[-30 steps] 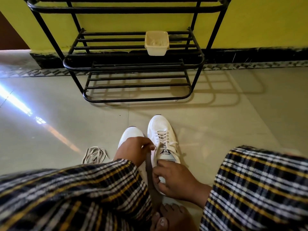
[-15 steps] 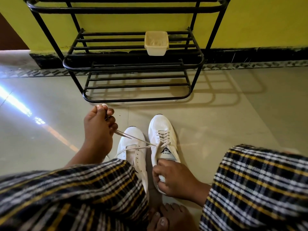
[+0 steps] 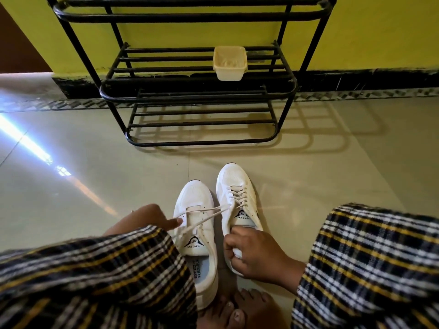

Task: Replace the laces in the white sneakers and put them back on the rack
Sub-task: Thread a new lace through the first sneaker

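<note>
Two white sneakers stand side by side on the pale tiled floor (image 3: 95,176) in the lower middle of the frame, toes toward the top. The right sneaker (image 3: 237,200) is laced up its front, and the right hand (image 3: 254,252) grips its heel collar with fingers curled over the rim. The left sneaker (image 3: 197,233) has open eyelets, its tongue marked SPEED and its insole showing. Two strands of lace (image 3: 204,216) run from the right sneaker's top eyelets slantwise across the left sneaker toward the left hand (image 3: 152,217), which sits just beside that shoe at centre left; a checked trouser knee (image 3: 95,269) covers most of the hand, so I cannot tell whether its fingers pinch the strands or merely lie against them. A second checked knee (image 3: 370,264) fills the lower right, and bare toes (image 3: 235,309) show at the bottom edge between the knees. In the upper middle stands a black metal shoe rack (image 3: 197,96) against a yellow wall (image 3: 380,29), well apart from the shoes, with a small cream plastic tub (image 3: 230,64) on its middle shelf. A bright streak of light crosses the floor at the left.
</note>
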Demonstrator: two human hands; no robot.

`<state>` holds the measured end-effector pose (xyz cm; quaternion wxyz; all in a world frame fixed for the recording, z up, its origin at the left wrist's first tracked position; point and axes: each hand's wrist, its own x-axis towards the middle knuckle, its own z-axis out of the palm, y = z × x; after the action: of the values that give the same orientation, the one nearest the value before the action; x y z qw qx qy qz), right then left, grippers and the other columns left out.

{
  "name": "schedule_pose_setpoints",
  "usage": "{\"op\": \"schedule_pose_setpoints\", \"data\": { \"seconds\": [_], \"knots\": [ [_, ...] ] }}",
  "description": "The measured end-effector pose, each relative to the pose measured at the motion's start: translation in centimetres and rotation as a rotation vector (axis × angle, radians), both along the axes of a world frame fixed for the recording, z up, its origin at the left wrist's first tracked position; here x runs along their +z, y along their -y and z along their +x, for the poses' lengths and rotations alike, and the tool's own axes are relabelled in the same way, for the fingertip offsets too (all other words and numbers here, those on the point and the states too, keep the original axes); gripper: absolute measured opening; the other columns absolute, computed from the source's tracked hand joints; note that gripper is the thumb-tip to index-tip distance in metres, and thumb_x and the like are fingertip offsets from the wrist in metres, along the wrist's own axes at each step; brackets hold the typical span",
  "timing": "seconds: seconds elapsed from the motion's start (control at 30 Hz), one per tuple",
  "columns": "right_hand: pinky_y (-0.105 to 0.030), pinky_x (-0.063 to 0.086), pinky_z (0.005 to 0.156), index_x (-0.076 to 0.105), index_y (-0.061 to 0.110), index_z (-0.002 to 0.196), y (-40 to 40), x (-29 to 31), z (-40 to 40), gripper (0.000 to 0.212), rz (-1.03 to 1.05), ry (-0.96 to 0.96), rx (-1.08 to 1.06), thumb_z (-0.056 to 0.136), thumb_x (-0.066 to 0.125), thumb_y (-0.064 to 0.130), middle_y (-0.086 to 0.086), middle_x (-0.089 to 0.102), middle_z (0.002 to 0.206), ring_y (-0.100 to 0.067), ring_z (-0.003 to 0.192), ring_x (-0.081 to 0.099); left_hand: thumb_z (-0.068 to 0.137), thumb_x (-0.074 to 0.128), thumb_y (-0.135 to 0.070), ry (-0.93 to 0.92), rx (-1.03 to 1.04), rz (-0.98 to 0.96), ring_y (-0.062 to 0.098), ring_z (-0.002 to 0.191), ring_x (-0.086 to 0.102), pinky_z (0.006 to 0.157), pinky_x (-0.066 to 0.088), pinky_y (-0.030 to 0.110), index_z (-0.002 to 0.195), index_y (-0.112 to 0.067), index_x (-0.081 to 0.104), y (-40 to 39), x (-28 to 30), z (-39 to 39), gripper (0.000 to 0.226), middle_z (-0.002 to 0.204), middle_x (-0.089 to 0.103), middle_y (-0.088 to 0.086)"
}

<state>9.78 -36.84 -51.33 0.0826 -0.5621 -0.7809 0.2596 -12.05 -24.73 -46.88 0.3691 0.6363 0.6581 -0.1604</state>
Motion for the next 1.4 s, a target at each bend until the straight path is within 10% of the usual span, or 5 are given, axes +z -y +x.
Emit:
{"op": "schedule_pose_setpoints", "data": {
  "seconds": [0.3, 0.53, 0.7, 0.93, 1.4],
  "knots": [
    [-0.010, 0.022, 0.058, 0.057, 0.023, 0.094, -0.3, 0.3, 0.0, 0.010, -0.040, 0.028, 0.041, 0.085, 0.059, 0.028, 0.003, 0.052, 0.097, -0.016, 0.088, 0.053, 0.096, 0.042, -0.045, 0.119, -0.344, 0.476, 0.023, 0.134, 0.029, 0.109, 0.029, 0.036, 0.133, -0.032, 0.047, 1.7, -1.2, 4.7, 0.040, 0.142, 0.039, 0.000],
    [-0.022, 0.031, 0.074, 0.057, 0.022, 0.106, -0.5, 0.3, 0.2, 0.018, -0.069, 0.069, 0.064, 0.090, 0.055, 0.030, 0.000, 0.053, 0.108, -0.019, 0.098, 0.052, 0.097, 0.049, -0.031, 0.351, -0.146, 0.472, 0.017, 0.073, 0.058, 0.068, 0.042, 0.025, 0.077, -0.017, 0.068, 1.2, 0.0, 5.1, 0.031, 0.081, 0.069, 0.002],
    [-0.018, 0.031, 0.077, 0.042, 0.012, 0.133, -1.2, 1.3, 0.2, 0.051, -0.120, 0.096, 0.000, 0.095, 0.045, 0.046, -0.001, 0.055, 0.118, -0.018, 0.108, 0.052, 0.100, 0.040, -0.019, 0.963, 0.438, -0.036, 0.014, 0.076, 0.062, 0.078, 0.049, 0.030, 0.085, -0.008, 0.062, -0.2, 4.6, 4.0, 0.029, 0.072, 0.064, 0.001],
    [-0.027, 0.047, 0.084, 0.064, 0.023, 0.104, -2.6, 5.8, 1.5, 0.035, -0.009, -0.367, -0.377, 0.078, 0.070, 0.047, 0.008, 0.058, 0.103, -0.011, 0.091, 0.055, 0.097, 0.035, -0.006, 1.294, 0.489, -0.350, 0.015, 0.075, 0.067, 0.072, 0.059, 0.028, 0.091, -0.005, 0.057, 0.9, 8.4, 5.3, 0.022, 0.078, 0.066, 0.006],
    [-0.015, 0.044, 0.063, 0.068, 0.004, 0.093, -2.6, 6.3, 3.2, 0.017, -0.338, -0.788, -0.575, 0.094, 0.053, 0.011, -0.002, 0.063, 0.072, -0.005, 0.060, 0.052, 0.101, 0.036, -0.009, 1.096, 0.549, -0.082, 0.017, 0.083, 0.067, 0.087, 0.052, 0.038, 0.087, -0.009, 0.056, 0.8, 5.7, 5.5, 0.024, 0.079, 0.067, 0.004]
  ]
}}
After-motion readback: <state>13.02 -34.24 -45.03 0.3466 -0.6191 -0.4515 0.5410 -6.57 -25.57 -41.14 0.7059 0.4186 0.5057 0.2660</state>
